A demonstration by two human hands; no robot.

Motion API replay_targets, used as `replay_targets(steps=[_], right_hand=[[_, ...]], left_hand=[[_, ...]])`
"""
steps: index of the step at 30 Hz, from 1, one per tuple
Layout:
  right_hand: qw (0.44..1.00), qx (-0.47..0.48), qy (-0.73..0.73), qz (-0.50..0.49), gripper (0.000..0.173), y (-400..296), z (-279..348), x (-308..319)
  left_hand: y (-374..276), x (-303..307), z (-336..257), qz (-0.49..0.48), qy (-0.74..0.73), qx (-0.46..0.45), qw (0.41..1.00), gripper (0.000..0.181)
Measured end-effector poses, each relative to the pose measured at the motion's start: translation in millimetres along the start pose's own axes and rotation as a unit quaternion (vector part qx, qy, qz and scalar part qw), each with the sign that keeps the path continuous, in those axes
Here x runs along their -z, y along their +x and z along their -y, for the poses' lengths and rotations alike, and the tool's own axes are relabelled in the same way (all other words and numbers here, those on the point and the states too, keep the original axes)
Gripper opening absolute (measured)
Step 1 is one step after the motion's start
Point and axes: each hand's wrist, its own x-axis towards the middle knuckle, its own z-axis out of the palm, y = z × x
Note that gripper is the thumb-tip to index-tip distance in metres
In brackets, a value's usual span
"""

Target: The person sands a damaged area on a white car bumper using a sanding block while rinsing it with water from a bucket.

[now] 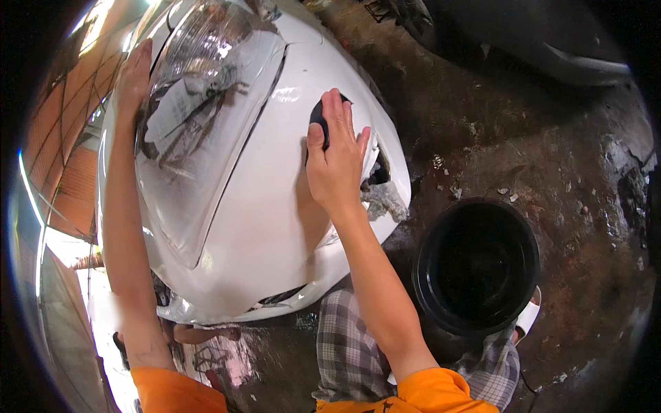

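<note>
Before me is the front corner of a white car, its bumper (258, 206) wet-looking and glossy. My right hand (338, 149) lies with fingers extended over a thin black pad (318, 116) on the bumper; the palm hides much of the pad. My left hand (135, 77) rests by the edge of the car's headlight (191, 124), fingers extended, with no object visible in it. Crumpled clear plastic film (384, 199) hangs at an opening in the bumper, to the right of my right wrist.
A round black tub (477, 266) stands on the wet, dark floor (578, 227) at right, close to my leg. Small white scraps lie beyond it. A dark car part (547, 46) shows at upper right. Another person's arm (199, 334) appears at lower left.
</note>
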Motion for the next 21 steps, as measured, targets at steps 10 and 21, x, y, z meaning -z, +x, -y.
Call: replay_targets(steps=[10,21], right_hand=[[0.992,-0.107,0.064,0.025,0.061,-23.4,-27.2,-2.1],[0.981,-0.113,0.149,-0.055,0.051,-101.8,-40.3,49.3]], left_hand=[[1.7,-0.5,52.0,-0.062,0.126,-0.219,0.966,0.047],[5.7,11.4,11.1,0.047,0.108,-0.073,0.990,0.049]])
